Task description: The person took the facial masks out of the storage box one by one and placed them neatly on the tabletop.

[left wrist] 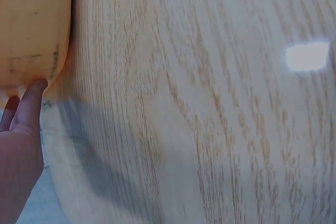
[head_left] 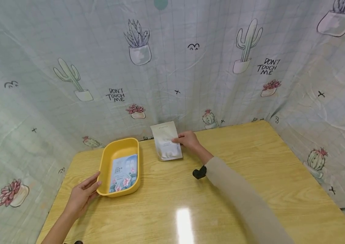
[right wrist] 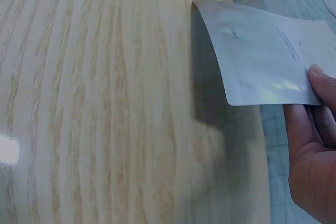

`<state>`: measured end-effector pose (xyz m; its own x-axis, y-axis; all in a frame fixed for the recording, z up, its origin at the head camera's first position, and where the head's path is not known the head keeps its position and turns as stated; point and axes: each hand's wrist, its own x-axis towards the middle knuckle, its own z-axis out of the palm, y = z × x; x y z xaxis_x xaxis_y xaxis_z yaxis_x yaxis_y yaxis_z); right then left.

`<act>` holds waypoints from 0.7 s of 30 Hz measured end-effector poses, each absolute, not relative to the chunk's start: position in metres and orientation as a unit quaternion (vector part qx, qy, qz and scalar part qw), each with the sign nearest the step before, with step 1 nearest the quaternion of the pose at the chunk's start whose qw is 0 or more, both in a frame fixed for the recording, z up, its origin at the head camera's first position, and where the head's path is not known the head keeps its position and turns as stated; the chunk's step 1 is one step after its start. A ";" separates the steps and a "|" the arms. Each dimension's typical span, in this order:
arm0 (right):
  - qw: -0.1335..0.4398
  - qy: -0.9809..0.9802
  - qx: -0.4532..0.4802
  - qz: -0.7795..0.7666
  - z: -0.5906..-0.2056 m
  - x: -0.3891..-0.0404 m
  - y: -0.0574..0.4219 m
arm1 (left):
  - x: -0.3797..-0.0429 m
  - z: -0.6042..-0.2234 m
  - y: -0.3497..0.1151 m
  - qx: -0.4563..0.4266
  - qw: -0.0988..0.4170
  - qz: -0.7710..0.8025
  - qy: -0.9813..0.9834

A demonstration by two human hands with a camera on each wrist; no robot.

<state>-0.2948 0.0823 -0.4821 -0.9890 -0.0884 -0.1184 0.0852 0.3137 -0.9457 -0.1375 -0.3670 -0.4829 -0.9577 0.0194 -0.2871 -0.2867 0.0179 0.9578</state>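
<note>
At the left side of the table is a yellow plastic tray with rounded corners. A flat packet printed with pink lotus flowers lies in it. My left hand holds the tray's left rim near its front corner; in the left wrist view, fingertips touch the tray's outer wall. Near the table's back edge my right hand pinches a pale, silvery pouch by its right edge, thumb on the front. The pouch is to the right of the tray. In the right wrist view it is raised at a slant.
The wood-grain table has a bright light reflection near its front. A curtain printed with potted cacti hangs behind and along both sides. A black strap piece is at the right wrist, beside the beige sleeve.
</note>
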 end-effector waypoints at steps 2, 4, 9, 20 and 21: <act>0.088 0.796 -0.002 -0.598 -0.487 -0.294 0.084 | -0.138 -0.483 -0.367 -0.096 0.111 0.693 0.706; 0.114 0.774 -0.008 -0.623 -0.492 -0.294 0.087 | -0.139 -0.482 -0.367 -0.094 0.112 0.689 0.710; 0.161 0.746 -0.050 -0.645 -0.498 -0.292 0.097 | -0.141 -0.480 -0.366 -0.093 0.119 0.674 0.723; 0.078 0.844 -0.055 -0.528 -0.511 -0.300 0.102 | -0.138 -0.481 -0.368 -0.091 0.110 0.689 0.711; 0.075 0.847 -0.052 -0.524 -0.512 -0.301 0.102 | -0.138 -0.481 -0.368 -0.088 0.110 0.691 0.709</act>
<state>-0.3008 0.1024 -0.5125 -0.9834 -0.1661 -0.0727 -0.0089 0.4449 -0.8955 -0.1380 -0.3684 -0.4810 -0.9602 0.0274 -0.2780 -0.2772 0.0303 0.9603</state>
